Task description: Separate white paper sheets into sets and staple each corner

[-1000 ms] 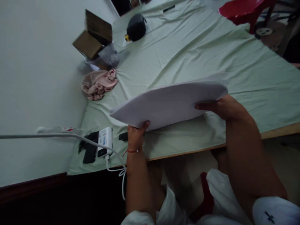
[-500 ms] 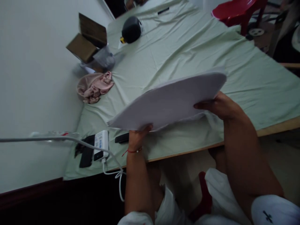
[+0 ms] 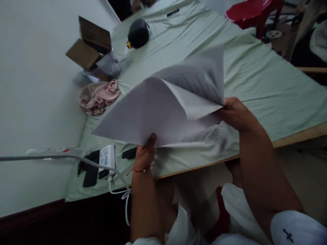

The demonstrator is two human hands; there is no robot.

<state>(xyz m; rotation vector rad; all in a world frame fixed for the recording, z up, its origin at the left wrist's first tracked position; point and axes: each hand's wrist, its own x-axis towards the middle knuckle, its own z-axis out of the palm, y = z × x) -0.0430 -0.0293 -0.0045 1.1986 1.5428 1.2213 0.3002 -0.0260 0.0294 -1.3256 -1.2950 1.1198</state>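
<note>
White paper sheets (image 3: 143, 112) are held up over the table in both my hands. My left hand (image 3: 146, 151) pinches their lower edge, thumb on top. At the right end my right hand (image 3: 233, 114) grips a sheet corner that is curled back. Behind that curl, a sheet with blurred lines of print (image 3: 201, 75) stands up. How many sheets there are I cannot tell. My right fingertips are partly hidden by the paper.
A green cloth (image 3: 258, 81) covers the table. Along its left lie an open cardboard box (image 3: 84, 54), a pink cloth (image 3: 102, 98), a black case (image 3: 138, 33) and a white power strip (image 3: 107, 160) with a cable. A red chair (image 3: 251, 13) stands beyond.
The paper has gone from one smooth bent surface to a curled-back right side, which brings the printed face into view. Both hands still hold it. The view has shifted slightly.
</note>
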